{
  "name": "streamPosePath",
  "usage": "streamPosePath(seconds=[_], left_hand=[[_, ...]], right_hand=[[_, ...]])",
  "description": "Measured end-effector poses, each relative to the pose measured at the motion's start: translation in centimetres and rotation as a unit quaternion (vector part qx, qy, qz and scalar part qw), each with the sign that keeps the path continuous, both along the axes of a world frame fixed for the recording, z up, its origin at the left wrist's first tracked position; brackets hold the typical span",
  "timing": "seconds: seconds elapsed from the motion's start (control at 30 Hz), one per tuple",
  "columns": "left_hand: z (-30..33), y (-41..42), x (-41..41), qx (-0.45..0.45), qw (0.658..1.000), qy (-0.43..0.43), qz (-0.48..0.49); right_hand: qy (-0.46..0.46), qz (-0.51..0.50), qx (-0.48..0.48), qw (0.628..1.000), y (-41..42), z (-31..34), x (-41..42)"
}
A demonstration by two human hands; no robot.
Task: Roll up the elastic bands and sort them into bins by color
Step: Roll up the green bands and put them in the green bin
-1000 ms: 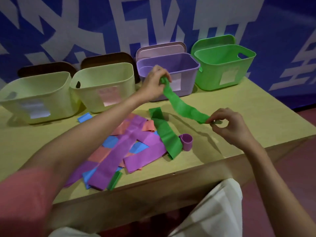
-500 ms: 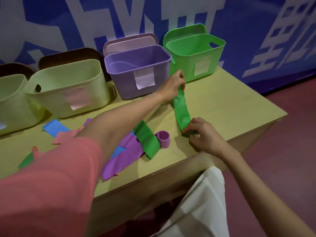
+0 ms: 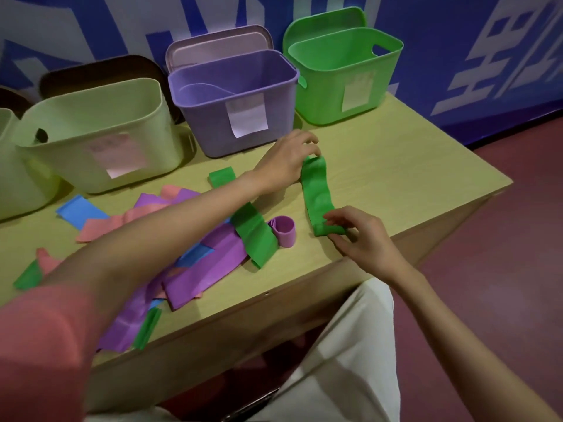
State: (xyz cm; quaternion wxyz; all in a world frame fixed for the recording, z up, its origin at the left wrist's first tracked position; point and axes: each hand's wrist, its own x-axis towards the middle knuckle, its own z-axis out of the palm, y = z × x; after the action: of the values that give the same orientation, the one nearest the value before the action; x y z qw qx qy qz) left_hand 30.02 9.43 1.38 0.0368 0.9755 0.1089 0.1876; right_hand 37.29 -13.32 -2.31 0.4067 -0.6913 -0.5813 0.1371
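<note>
Green band (image 3: 316, 193) now flat on table (image 3: 411, 166), no longer held up. Left hand (image 3: 286, 159) pinches far end; right hand (image 3: 359, 236) fingers clamp near end, first fold made. Rolling begins.

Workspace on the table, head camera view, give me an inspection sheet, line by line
Surface: wooden table, bins along the back.
Job's things: green band flat on the table, near end starting to roll; green bin; purple bin; rolled purple band.
Clutter: pile of loose bands, mixed colours.
Grippers: left hand pinches the band's far end; right hand curls over the rolled end.
Cables: nothing seen.
Surroundings: blue wall banner, red floor.
</note>
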Motion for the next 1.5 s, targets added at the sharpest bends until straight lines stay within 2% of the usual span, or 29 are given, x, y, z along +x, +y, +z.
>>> streamPosePath(seconds=[0.07,0.1,0.2,0.27,0.4,0.6,0.8,0.93,1.1,1.17,1.3,1.4,1.5], left_hand=[[-0.2,-1.0,-1.0,-0.008,0.998,-0.051,-0.026],[-0.2,-1.3,-1.4,-0.029,0.998,-0.045,-0.037],[0.3,-2.1,-2.0,-0.122,0.988,0.065,-0.067],[0.4,-2.3,-2.1,-0.118,0.982,0.132,-0.070],[0.3,-2.9,-1.9,-0.116,0.974,0.191,-0.043],[0.1,-4.0,-1.6,-0.081,0.970,0.227,-0.016],[0.9,-5.8,-1.7,-0.068,0.961,0.268,0.003],[1.3,-7.1,-2.4,-0.001,0.971,0.238,0.001],[3.8,-8.9,-4.4,0.011,0.973,0.224,0.049],[4.1,-10.1,-5.8,-0.015,0.976,0.204,0.077],[3.5,-13.9,-8.2,-0.120,0.982,0.081,0.119],[1.6,-16.9,-8.9,-0.183,0.973,0.005,0.139],[-0.4,-18.0,-8.9,-0.227,0.960,-0.019,0.161]], right_hand=[[-0.020,0.010,0.005,1.000,0.0,-0.1,-0.2],[-0.028,0.016,0.006,0.999,-0.1,-0.1,-0.3],[-0.049,0.020,0.016,0.998,0.0,-0.2,-0.5],[-0.067,0.014,0.027,0.997,0.0,-0.2,-0.6],[-0.066,0.013,0.036,0.997,-0.2,0.1,-0.7],[-0.075,0.038,0.004,0.996,-0.3,0.4,-0.3],[-0.075,0.030,0.046,0.996,-1.2,0.9,0.0],[-0.068,0.034,0.006,0.997,-1.5,0.1,-0.2],[-0.029,0.012,0.023,0.999,-2.0,0.0,-0.2],[-0.025,0.009,0.033,0.999,-2.1,0.0,-0.2],[-0.018,0.007,0.042,0.999,-2.4,-0.1,-0.1],[-0.006,0.001,0.034,0.999,-2.4,-0.6,-0.2],[-0.001,0.008,0.038,0.999,-2.5,-1.0,-0.4]])
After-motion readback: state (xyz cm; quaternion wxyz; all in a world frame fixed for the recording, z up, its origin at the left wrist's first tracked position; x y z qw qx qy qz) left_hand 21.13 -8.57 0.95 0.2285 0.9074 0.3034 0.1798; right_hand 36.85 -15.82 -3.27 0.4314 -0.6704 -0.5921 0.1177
